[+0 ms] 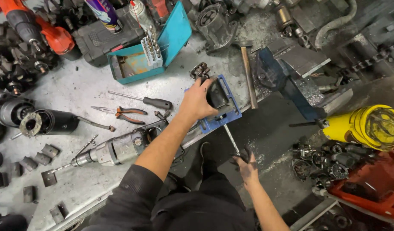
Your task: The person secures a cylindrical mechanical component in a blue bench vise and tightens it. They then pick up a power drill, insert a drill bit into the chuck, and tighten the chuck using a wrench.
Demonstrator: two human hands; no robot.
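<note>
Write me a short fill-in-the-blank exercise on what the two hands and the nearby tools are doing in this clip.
1. The left hand presses a dark part into a small vise coloured ____.
2. The right hand grips the end of the vise's ____.
3. The pliers on the workbench have handles coloured ____.
4. The open drill bit case is coloured ____.

Missing words: blue; screw; orange; teal

Scuffed grey metal workbench (77, 92), dark grimy floor (274, 128), dim workshop light
</note>
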